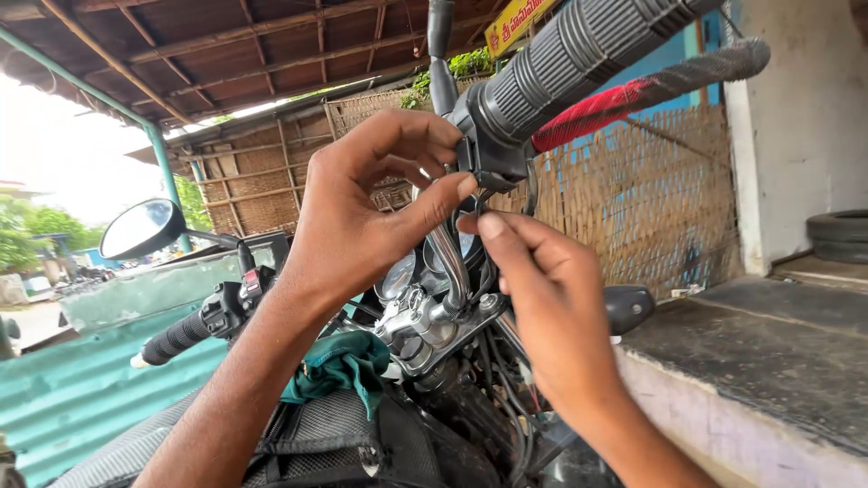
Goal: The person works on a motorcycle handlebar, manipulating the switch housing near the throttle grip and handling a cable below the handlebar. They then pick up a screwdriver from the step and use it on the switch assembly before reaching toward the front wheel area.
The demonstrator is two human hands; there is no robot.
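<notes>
hands on black switch housing | yellow sign above

A single signboard is seen at the top of the view, hung under the roof edge just left of the raised handlebar grip. It is a long rectangle, tilted, with a yellow ground and red lettering; only part of it is shown. Two round gauge faces are glimpsed behind the hands, pale and glass-covered.
</notes>
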